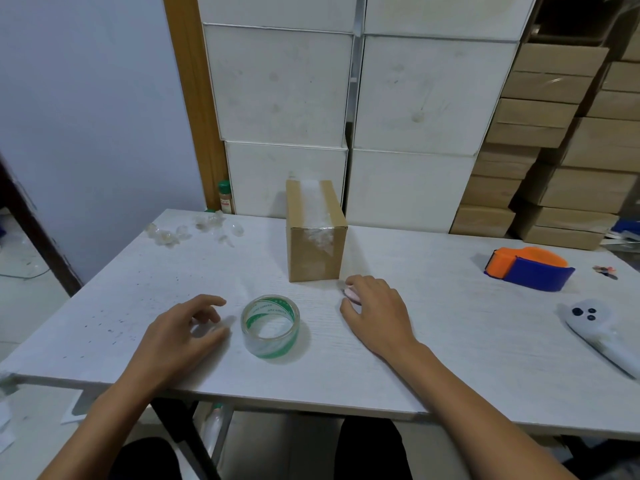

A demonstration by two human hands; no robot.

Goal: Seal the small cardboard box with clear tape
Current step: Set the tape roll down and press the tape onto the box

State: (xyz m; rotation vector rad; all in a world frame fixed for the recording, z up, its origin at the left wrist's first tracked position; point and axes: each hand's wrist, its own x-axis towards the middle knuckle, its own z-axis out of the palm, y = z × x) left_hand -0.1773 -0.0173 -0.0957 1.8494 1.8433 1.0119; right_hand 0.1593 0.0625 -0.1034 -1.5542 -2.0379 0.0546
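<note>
A small brown cardboard box (316, 233) stands on the white table (450, 341), with a strip of wrinkled clear tape along its top and down its near face. A roll of clear tape (270, 326) with a green-printed core lies flat in front of it. My left hand (187, 332) rests on the table just left of the roll, fingers loosely curled and apart, holding nothing. My right hand (375, 311) lies right of the roll, near the box's front right corner, and covers a small pink object (351, 294) under its fingers.
An orange and blue tape dispenser (530, 268) sits at the right. A white controller (599, 332) lies near the right edge. Crumpled tape scraps (194, 230) litter the back left. White boxes (346, 116) and brown cartons (554, 150) are stacked behind the table.
</note>
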